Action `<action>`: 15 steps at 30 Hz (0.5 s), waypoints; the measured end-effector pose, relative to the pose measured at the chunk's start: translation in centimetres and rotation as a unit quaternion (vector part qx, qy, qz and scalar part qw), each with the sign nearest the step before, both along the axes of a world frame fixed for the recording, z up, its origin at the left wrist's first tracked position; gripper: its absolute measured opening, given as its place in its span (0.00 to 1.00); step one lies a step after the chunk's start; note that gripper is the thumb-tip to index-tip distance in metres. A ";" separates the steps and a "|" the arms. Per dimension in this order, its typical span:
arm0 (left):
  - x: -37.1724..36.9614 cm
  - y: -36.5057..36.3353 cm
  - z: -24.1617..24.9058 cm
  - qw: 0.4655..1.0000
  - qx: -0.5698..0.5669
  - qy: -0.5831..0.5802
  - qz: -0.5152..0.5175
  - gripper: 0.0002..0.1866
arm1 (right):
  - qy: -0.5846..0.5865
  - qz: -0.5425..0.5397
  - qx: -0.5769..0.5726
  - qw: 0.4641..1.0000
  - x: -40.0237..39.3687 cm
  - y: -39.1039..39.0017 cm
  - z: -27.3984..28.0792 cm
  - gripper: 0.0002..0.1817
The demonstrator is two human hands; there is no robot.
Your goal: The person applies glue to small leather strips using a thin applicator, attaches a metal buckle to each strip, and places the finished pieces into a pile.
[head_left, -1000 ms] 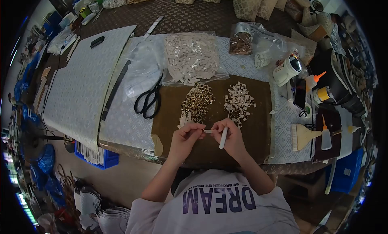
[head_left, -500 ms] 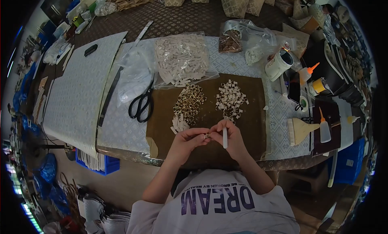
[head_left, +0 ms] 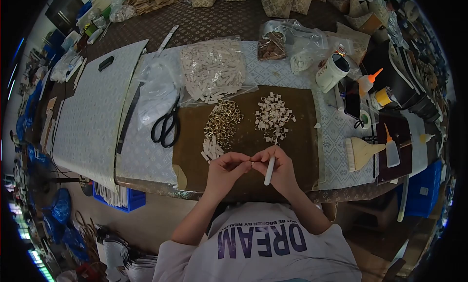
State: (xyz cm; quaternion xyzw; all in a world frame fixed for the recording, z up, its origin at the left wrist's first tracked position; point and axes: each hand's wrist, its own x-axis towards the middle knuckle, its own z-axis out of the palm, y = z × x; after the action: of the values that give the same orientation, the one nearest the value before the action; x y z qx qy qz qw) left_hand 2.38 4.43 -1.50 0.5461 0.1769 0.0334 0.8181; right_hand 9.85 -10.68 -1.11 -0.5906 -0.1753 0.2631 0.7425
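Both hands meet over a brown mat (head_left: pixel 292 179), fingertips touching. My left hand (head_left: pixel 227 171) pinches a small pale piece (head_left: pixel 252 163), mostly hidden by the fingers; it looks like a white strip on a metal ring. My right hand (head_left: pixel 282 169) grips a slim white-handled tool (head_left: pixel 269 172), its thin end pointing away from me, and its fingertips also touch the piece. Beyond the left hand lie loose white strips (head_left: pixel 211 148) and a heap of gold metal rings (head_left: pixel 222 123). A pile of white tabs (head_left: pixel 274 116), some with gold rings, sits beyond the right hand.
A clear bag of white strips (head_left: pixel 213 67) lies behind the mat. Black scissors (head_left: pixel 165 129) rest at its left. On the right are a wide brush (head_left: pixel 360 154), a glue bottle (head_left: pixel 391 153) and a white can (head_left: pixel 332 73). A blue crate (head_left: pixel 131 199) stands below.
The fingertips have shifted on the small piece, where metal showed earlier and now mainly a pale bit shows. The white-handled tool has tilted, its near end swinging left and toward me.
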 end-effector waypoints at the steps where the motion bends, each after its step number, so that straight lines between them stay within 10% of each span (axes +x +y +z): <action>1: 0.0 -0.1 -0.2 1.000 0.003 0.002 0.000 0.06 | -0.005 -0.005 -0.008 1.000 0.0 -0.1 -0.2 0.12; 15: 1.3 -1.1 -0.2 1.000 -0.001 0.017 -0.021 0.09 | -0.074 -0.030 -0.043 0.996 1.0 -2.1 -0.3 0.08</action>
State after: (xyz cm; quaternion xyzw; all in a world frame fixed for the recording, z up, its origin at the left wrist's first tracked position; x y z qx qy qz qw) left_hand 3.72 3.34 -1.72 0.5497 0.1791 0.0065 0.8159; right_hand 10.90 -12.80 -1.37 -0.6447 -0.2005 0.2037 0.7090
